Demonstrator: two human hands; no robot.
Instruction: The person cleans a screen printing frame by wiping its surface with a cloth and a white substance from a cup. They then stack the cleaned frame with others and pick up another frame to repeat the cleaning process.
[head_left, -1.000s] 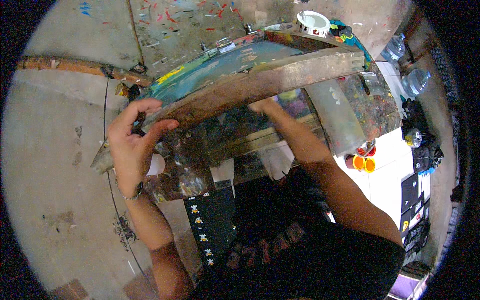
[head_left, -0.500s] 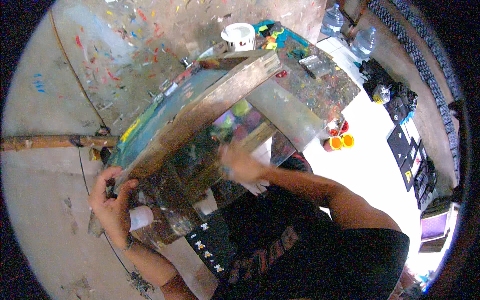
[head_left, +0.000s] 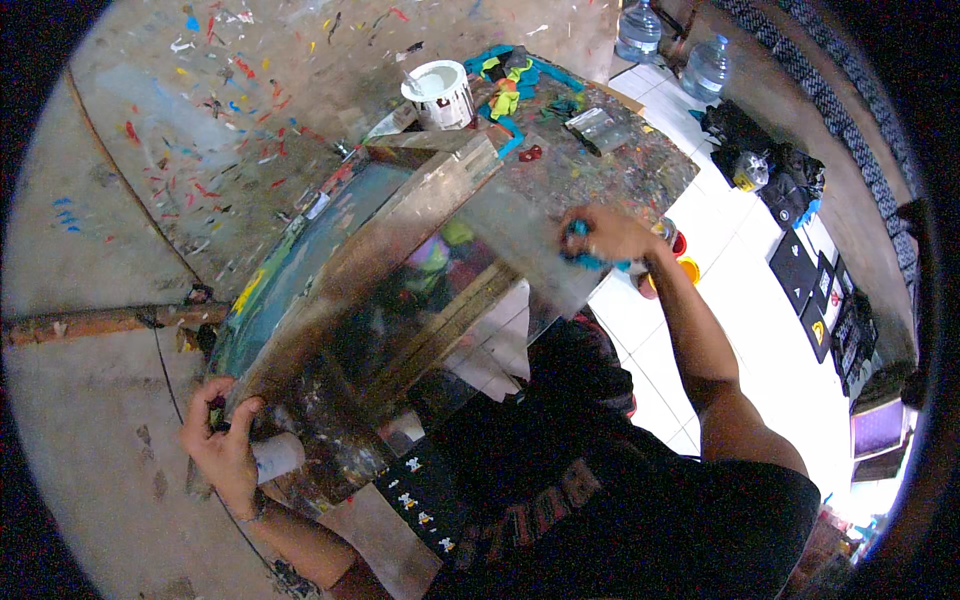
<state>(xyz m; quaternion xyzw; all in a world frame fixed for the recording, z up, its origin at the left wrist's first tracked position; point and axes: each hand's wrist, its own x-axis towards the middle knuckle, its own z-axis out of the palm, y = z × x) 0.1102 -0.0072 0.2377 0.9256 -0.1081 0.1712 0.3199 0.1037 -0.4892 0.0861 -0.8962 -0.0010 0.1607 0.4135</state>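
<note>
A wooden screen-printing frame (head_left: 370,255) with bluish mesh stands tilted up at the left, over a paint-stained work surface. My left hand (head_left: 222,445) is closed on the frame's near left end, thumb on the near side. Beside that hand lies a white cylinder (head_left: 278,455). My right hand (head_left: 615,238), slightly blurred, is closed around a teal cloth (head_left: 580,250) at the right end of a smooth, glossy pane (head_left: 520,235). Whether the cloth touches the pane I cannot tell. The pane shows blurry green and purple patches near its middle.
Behind the frame stand a white bucket (head_left: 440,95) and colourful rags (head_left: 508,82). Yellow paint pots (head_left: 688,270) are partly hidden by my right wrist. Water bottles (head_left: 706,68), black bags (head_left: 770,165) and dark printed pieces (head_left: 795,268) lie along the right.
My right hand has swept from the middle of the pane to its far right end. My left hand keeps its hold on the frame. The view has shifted slightly.
</note>
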